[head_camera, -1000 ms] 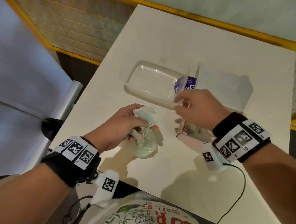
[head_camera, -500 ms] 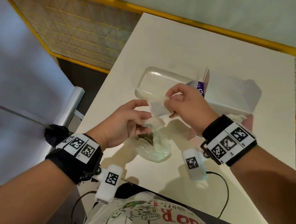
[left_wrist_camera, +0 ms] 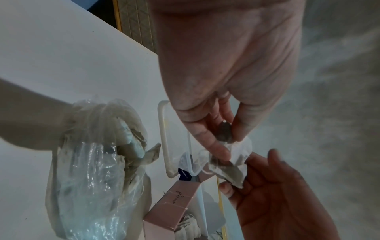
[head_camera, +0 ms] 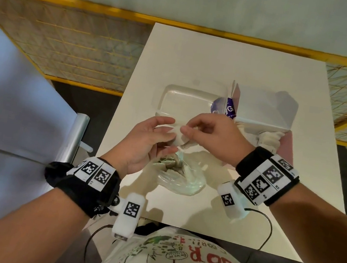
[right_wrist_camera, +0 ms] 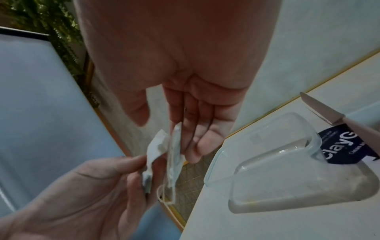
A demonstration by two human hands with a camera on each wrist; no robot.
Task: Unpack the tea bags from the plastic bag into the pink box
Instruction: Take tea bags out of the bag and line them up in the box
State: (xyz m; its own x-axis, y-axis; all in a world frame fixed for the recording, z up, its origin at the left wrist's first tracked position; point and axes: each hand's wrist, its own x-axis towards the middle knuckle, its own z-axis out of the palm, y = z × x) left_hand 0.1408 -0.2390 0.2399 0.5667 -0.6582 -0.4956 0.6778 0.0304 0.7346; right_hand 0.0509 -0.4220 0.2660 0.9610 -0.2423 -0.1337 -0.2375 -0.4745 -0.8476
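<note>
Both hands meet above the clear plastic bag (head_camera: 181, 179), which lies on the white table (head_camera: 202, 56) with several tea bags still inside. My left hand (head_camera: 167, 128) pinches a crumpled white tea bag (right_wrist_camera: 156, 149). My right hand (head_camera: 188, 127) pinches a second, flat tea bag (right_wrist_camera: 174, 155) between thumb and fingers, and a string (right_wrist_camera: 164, 194) hangs from it. The two tea bags (head_camera: 178, 137) touch between the hands. The pink box (head_camera: 287, 147) stands open to the right of my right hand, with tea bags (head_camera: 269, 138) in it. The left wrist view shows the bag (left_wrist_camera: 92, 178) and box (left_wrist_camera: 172, 209) below the hands.
An empty clear plastic tub (head_camera: 186, 102) sits just behind the hands, with a dark blue label (head_camera: 228, 109) beside it. The box's raised white lid (head_camera: 265, 105) stands at the back right. A black cable (head_camera: 268, 228) runs off the table's near edge.
My right hand came left from the pink box to meet the left hand. The left hand rose off the plastic bag, and both now hold tea bags above it.
</note>
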